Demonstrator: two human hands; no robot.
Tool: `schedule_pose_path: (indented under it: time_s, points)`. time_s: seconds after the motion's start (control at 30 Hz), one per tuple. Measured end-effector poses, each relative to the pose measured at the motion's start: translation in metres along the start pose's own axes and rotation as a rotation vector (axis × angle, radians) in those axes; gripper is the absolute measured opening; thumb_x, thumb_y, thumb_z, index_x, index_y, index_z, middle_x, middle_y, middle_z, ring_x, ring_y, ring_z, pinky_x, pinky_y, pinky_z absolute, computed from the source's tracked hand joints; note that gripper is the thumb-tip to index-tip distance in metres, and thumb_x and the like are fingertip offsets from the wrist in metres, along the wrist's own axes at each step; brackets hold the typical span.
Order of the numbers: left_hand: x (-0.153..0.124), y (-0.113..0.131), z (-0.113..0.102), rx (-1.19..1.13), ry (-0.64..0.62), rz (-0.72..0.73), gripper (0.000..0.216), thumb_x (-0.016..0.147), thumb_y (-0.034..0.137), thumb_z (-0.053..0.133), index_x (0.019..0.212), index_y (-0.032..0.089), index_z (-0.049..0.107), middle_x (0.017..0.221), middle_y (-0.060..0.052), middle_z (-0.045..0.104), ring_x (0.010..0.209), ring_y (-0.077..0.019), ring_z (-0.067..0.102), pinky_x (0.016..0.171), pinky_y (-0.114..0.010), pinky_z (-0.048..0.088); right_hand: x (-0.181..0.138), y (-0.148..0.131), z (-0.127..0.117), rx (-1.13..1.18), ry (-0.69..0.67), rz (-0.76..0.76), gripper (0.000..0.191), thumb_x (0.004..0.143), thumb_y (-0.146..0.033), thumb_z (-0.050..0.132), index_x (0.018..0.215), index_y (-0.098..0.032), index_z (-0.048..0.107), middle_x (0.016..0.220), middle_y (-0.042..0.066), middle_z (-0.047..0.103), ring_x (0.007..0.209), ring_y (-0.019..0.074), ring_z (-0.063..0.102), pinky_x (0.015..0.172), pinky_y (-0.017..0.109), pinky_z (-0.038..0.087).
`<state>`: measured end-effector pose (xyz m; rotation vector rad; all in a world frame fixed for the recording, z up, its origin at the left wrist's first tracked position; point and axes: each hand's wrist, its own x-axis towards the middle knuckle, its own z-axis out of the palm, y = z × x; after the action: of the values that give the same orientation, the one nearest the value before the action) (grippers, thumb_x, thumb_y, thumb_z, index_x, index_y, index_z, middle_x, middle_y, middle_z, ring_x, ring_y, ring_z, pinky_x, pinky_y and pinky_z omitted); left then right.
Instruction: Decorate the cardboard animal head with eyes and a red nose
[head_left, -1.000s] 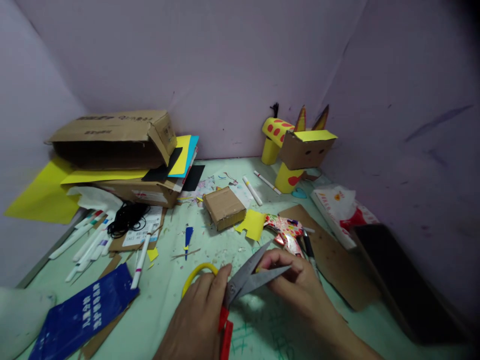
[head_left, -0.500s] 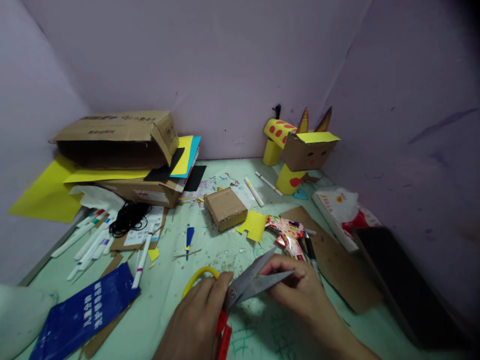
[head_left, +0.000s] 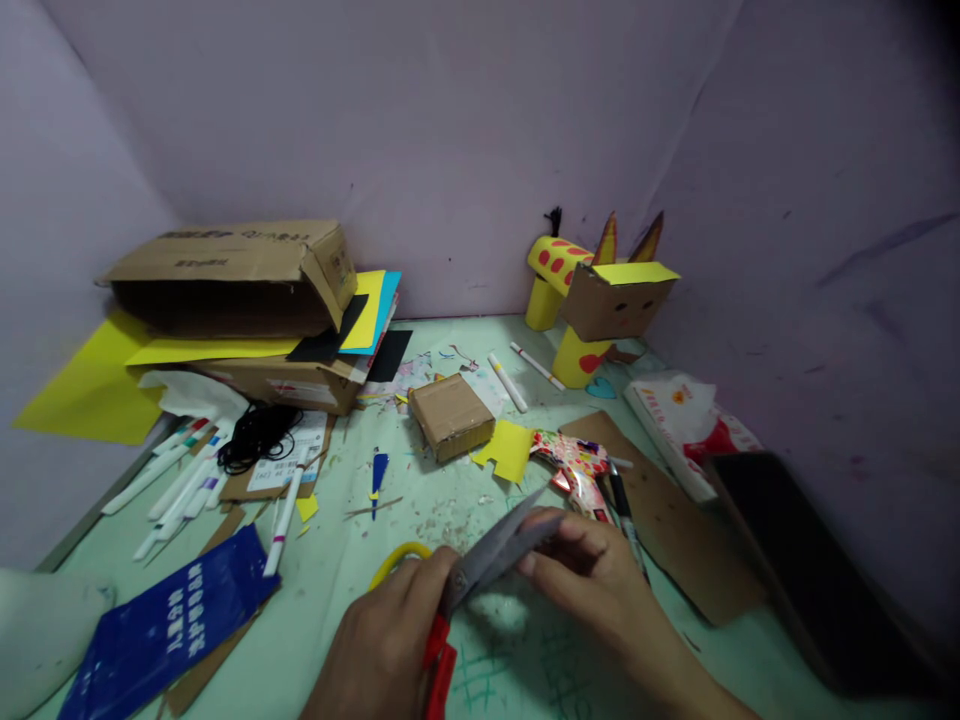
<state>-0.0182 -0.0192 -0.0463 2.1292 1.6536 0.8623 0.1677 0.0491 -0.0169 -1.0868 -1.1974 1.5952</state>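
Observation:
My left hand is wrapped round the scissors, which have one yellow and one red handle loop. Their blades point up and to the right, a narrow gap between them. At the blade tips, the fingers of my right hand are pinched together; what they hold, if anything, is hidden behind the blades and fingers. Beyond the hands lie a yellow paper scrap with a notched edge and a small flat cardboard box. A patterned red-and-white wrapper lies just past my right hand.
A cardboard animal with a yellow body stands at the back right. On the left are an open carton, white markers, black cord and a blue packet. A dark phone-like slab and cardboard strip lie right.
The scissor blades have come closer together, and their tips now overlap the fingers of my right hand. My left hand has shifted slightly left; the things on the table stay put.

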Motion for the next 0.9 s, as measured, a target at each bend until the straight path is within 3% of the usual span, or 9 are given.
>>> schedule_pose_path:
  time_s: [0.07,0.13,0.23,0.3,0.4,0.7,0.9]
  points:
    - [0.006,0.012,-0.005,-0.139,0.047,-0.158,0.030,0.085,0.017,0.042,0.109,0.021,0.060,0.080,-0.003,0.069,0.069,-0.0167,0.066,0.068,-0.024,0.053,0.000,0.001,0.001,0.012,-0.004,0.085,0.018,0.060,-0.029,0.081,0.059,-0.017,0.068,0.059,0.001,0.067,0.055,0.0133,0.060,0.055,0.024,0.048]
    - [0.012,0.024,-0.011,-0.279,0.101,-0.446,0.014,0.085,0.026,0.049,0.095,0.024,0.059,0.065,0.004,0.062,0.053,-0.0113,0.058,0.054,-0.018,0.047,0.000,0.003,0.002,0.016,-0.023,0.171,0.022,0.057,-0.032,0.083,0.058,-0.016,0.067,0.056,0.000,0.066,0.053,0.0117,0.058,0.054,0.023,0.046]
    - [0.019,0.039,-0.017,-0.594,0.155,-0.635,0.021,0.073,0.029,0.060,0.092,0.023,0.055,0.064,0.006,0.060,0.052,-0.0096,0.054,0.051,-0.017,0.044,0.000,0.009,0.005,-0.013,-0.089,0.250,0.023,0.053,-0.031,0.083,0.057,-0.015,0.067,0.051,-0.001,0.063,0.048,0.0090,0.052,0.049,0.021,0.041]
    - [0.022,0.045,-0.019,-0.722,0.154,-0.650,0.026,0.067,0.027,0.063,0.091,0.022,0.055,0.067,0.006,0.061,0.055,-0.0094,0.054,0.051,-0.017,0.044,-0.002,0.013,0.008,-0.027,-0.135,0.263,0.021,0.054,-0.028,0.082,0.058,-0.015,0.067,0.049,-0.003,0.061,0.046,0.0073,0.048,0.047,0.019,0.036]
    - [0.023,0.051,-0.019,-0.650,0.113,-0.681,0.024,0.063,0.019,0.062,0.086,0.022,0.058,0.064,0.007,0.062,0.052,-0.0086,0.054,0.051,-0.017,0.044,-0.005,0.017,0.012,-0.034,-0.170,0.262,0.015,0.057,-0.024,0.078,0.060,-0.015,0.065,0.049,-0.005,0.056,0.045,0.0052,0.042,0.045,0.018,0.032]
    - [0.018,0.049,-0.011,-0.439,0.059,-0.595,0.022,0.064,0.020,0.055,0.086,0.024,0.057,0.058,0.008,0.061,0.049,-0.0098,0.057,0.049,-0.017,0.046,-0.014,0.020,0.017,-0.056,-0.272,0.161,0.016,0.066,-0.012,0.070,0.078,-0.018,0.062,0.064,-0.003,0.065,0.055,0.0082,0.055,0.056,0.021,0.042]
    - [0.018,0.052,-0.008,-0.360,0.091,-0.611,0.016,0.068,0.021,0.052,0.083,0.025,0.055,0.056,0.008,0.060,0.048,-0.0094,0.056,0.047,-0.017,0.045,-0.014,0.017,0.015,-0.007,-0.225,0.143,0.023,0.065,-0.011,0.071,0.084,-0.019,0.060,0.065,-0.004,0.066,0.057,0.0096,0.057,0.058,0.022,0.043]
